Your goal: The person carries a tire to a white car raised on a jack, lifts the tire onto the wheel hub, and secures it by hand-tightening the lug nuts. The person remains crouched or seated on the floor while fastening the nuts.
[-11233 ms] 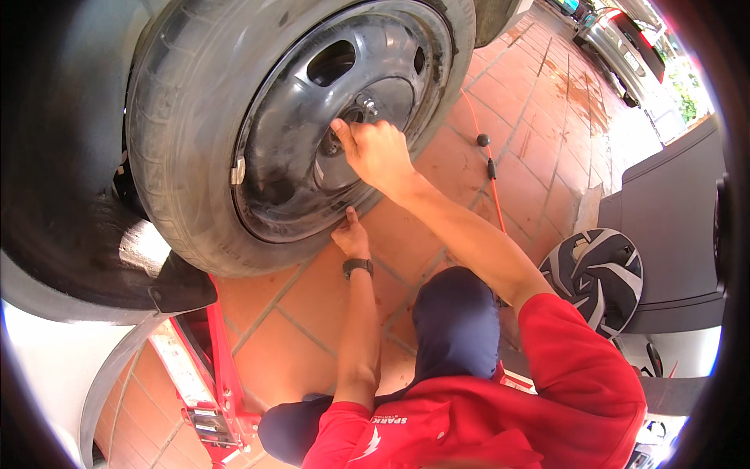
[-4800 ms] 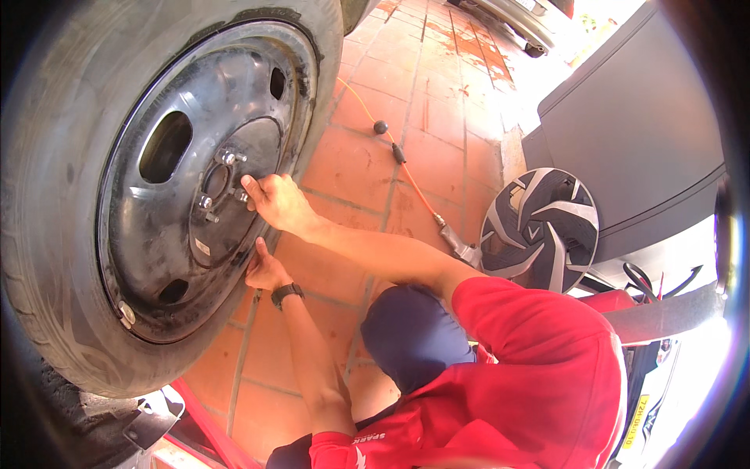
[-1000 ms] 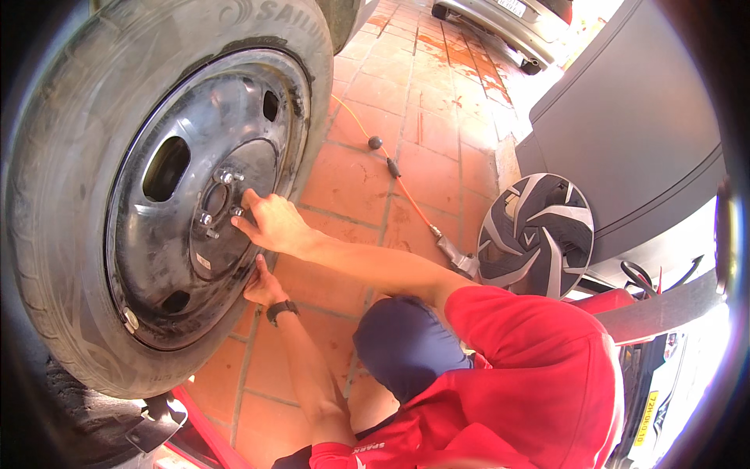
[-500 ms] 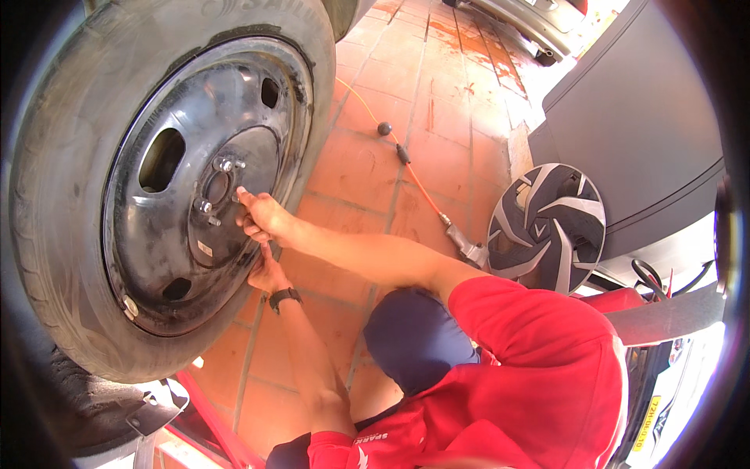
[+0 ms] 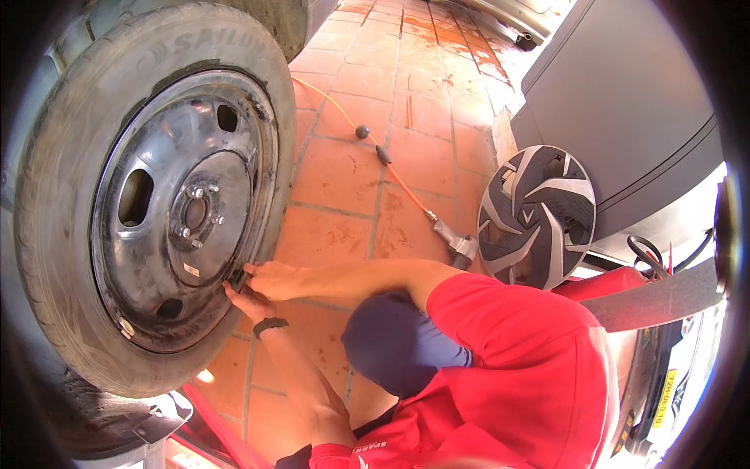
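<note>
A mounted car wheel with a black steel rim [image 5: 156, 273] fills the left of the view. Around its hub, two lug nuts [image 5: 195, 191] show on studs, while other studs [image 5: 220, 220] look bare. My left hand [image 5: 250, 303], with a dark band at the wrist, is cupped by the rim's lower right edge, its fingers partly bent. Just above, my right hand [image 5: 272, 280] has its fingers pinched together close to my left fingertips. A small dark shape shows at the fingertips, too unclear to name. Both hands are away from the hub.
An air impact wrench [image 5: 455, 244] on an orange hose [image 5: 406, 187] lies on the tiled floor [image 5: 336, 180]. Beside it a black-and-silver hubcap [image 5: 537, 216] leans against a grey panel [image 5: 625, 117]. Red metal bars [image 5: 219, 430] stand below the tire.
My right hand has left the hub and come down beside my left hand at the rim's edge. The view has shifted, so the wheel sits lower and looks smaller.
</note>
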The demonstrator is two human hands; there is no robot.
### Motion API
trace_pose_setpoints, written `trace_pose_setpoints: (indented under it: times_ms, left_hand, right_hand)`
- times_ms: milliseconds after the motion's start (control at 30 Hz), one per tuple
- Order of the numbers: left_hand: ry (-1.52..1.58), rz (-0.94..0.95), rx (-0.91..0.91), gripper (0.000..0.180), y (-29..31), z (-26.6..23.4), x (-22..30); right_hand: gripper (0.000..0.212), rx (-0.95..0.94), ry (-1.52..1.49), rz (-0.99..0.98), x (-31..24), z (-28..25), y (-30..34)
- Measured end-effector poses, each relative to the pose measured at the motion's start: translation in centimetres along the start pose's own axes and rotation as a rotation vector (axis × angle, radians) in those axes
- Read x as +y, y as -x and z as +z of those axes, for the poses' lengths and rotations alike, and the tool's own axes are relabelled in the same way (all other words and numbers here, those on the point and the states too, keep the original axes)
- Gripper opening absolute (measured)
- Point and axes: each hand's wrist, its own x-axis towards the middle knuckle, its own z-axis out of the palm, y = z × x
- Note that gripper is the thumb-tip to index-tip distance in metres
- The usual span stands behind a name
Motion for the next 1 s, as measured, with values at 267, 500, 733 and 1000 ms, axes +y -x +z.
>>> trace_pose_setpoints:
  times_ms: [267, 500, 733, 1000]
  left_hand:
    - [0.034, -0.062, -0.041, 0.087, 0.4, -0.7, 0.6]
    - [-0.232, -0.074, -0.072, 0.073, -0.8, -1.2, -0.2]
    - [-0.308, 0.021, 0.006, 0.044, -1.3, -1.2, -1.7]
    - [-0.32, 0.03, 0.015, 0.037, 0.3, -0.5, -2.0]
  right_hand:
    - [0.025, 0.164, 0.101, -0.163, 0.6, -0.2, 0.2]
    - [0.038, 0.364, -1.12, 0.459, 4.5, -5.6, 4.8]
    - [0.043, 0.753, -1.113, 0.519, 7.1, -14.2, 3.3]
    - [0.033, 0.982, -0.764, 0.285, 0.4, -17.3, -3.2]
